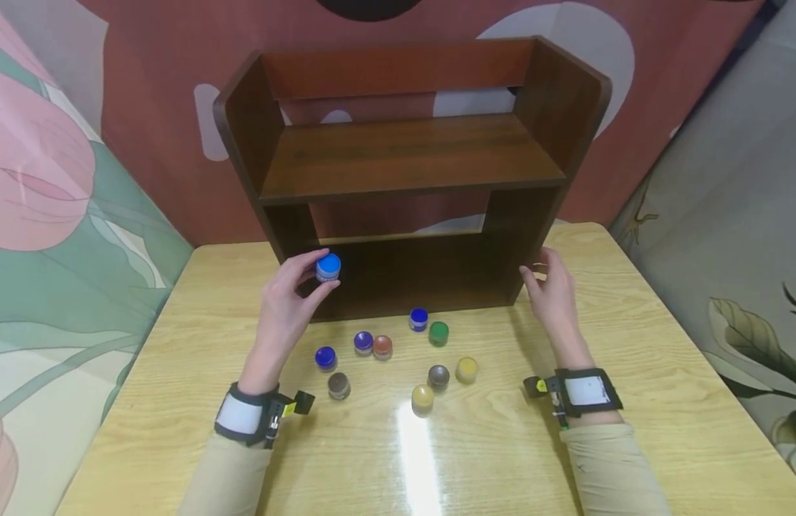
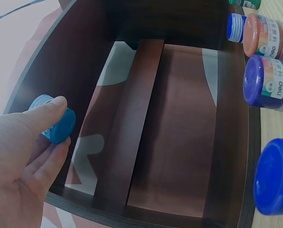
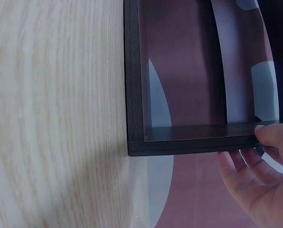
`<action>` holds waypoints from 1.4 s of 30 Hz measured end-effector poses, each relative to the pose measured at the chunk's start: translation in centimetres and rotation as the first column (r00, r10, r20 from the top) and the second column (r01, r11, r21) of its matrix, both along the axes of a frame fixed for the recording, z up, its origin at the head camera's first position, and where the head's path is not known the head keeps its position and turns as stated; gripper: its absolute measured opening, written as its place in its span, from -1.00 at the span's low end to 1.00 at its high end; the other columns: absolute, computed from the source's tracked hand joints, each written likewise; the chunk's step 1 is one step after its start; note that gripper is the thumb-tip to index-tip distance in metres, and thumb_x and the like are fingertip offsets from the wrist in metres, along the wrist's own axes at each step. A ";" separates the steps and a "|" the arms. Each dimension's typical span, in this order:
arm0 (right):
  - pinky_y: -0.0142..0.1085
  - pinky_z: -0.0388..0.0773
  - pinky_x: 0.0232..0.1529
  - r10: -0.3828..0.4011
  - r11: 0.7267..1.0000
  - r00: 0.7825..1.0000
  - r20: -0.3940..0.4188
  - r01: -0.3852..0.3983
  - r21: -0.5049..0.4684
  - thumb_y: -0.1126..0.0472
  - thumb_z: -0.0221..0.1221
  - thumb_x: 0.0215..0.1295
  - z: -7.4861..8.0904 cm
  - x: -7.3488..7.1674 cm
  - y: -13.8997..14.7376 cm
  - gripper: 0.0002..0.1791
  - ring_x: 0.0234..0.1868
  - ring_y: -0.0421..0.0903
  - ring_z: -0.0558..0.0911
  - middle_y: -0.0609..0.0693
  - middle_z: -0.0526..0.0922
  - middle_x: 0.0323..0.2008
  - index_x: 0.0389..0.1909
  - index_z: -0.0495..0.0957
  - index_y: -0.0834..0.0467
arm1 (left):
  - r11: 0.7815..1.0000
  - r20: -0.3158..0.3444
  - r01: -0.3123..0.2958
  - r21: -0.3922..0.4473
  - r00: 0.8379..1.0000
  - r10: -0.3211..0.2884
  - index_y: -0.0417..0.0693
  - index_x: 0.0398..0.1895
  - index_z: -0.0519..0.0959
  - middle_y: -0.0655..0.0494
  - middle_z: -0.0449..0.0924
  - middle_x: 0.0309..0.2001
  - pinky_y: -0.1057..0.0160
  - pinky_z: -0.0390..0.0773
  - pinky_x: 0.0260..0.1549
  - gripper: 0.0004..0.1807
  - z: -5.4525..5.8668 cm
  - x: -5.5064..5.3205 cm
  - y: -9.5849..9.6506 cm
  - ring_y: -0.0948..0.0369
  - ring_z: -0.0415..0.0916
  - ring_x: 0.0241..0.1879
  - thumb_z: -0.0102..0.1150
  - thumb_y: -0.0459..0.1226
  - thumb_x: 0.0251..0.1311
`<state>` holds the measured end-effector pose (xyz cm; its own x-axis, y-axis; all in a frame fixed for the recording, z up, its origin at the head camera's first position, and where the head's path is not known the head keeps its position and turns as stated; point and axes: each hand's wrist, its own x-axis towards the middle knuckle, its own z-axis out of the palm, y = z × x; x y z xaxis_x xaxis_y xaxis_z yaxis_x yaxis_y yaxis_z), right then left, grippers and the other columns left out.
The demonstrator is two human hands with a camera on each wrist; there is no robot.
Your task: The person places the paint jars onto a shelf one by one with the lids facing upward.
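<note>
My left hand pinches a light blue paint jar between thumb and fingers, in front of the lower left of a dark brown wooden shelf. The left wrist view shows that jar's blue lid facing the lower compartment. My right hand holds the shelf's right side panel, the thumb at its front edge and the fingers on the outer face, as the right wrist view shows of the panel edge. Below the shelf stand a dark blue jar and a green jar.
More small jars stand on the wooden table: purple, reddish-brown, blue, two grey-brown, and two yellow, one yellow jar farther right. A patterned cloth hangs behind the shelf.
</note>
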<state>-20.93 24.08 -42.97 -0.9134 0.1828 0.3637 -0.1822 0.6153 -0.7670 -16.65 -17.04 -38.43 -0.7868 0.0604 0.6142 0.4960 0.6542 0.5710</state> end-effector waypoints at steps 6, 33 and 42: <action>0.13 0.64 0.07 -0.002 1.000 1.000 -0.004 0.002 -0.002 0.27 0.09 0.46 0.0 0.1 0.1 -0.59 0.12 0.29 0.61 0.35 0.55 0.13 0.24 0.36 0.36 | 1.000 0.005 -0.006 0.015 1.000 0.006 -0.02 0.24 0.54 -0.03 0.62 0.14 0.14 0.64 0.08 -0.40 0.3 0.2 0.2 0.05 0.65 0.08 0.46 -0.28 0.07; 0.14 0.65 0.04 -0.016 1.000 1.000 -0.008 0.017 0.020 0.27 0.10 0.46 0.0 0.0 0.2 -0.60 0.10 0.28 0.62 0.35 0.55 0.10 0.22 0.37 0.35 | 0.998 -0.070 0.004 0.061 0.998 0.001 -0.04 0.25 0.53 -0.02 0.62 0.16 0.62 0.47 0.11 -0.38 2.5 1.5 0.9 0.10 0.60 0.15 0.47 -0.32 0.05; 0.12 0.65 0.03 -0.013 1.000 1.000 -0.009 0.013 0.020 0.28 0.10 0.46 0.0 -0.1 0.0 -0.60 0.10 0.28 0.63 0.35 0.55 0.10 0.22 0.37 0.36 | 0.997 -0.071 -0.029 0.065 0.997 0.034 0.03 0.32 0.50 -0.03 0.61 0.20 0.63 0.45 0.12 -0.31 2.7 2.0 1.0 0.06 0.61 0.16 0.47 -0.34 0.05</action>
<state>-21.05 24.08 -42.93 -0.9079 0.1870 0.3751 -0.1808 0.6327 -0.7530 -14.64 -16.00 -35.72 -0.7409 -0.0048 0.6715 0.5175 0.6333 0.5755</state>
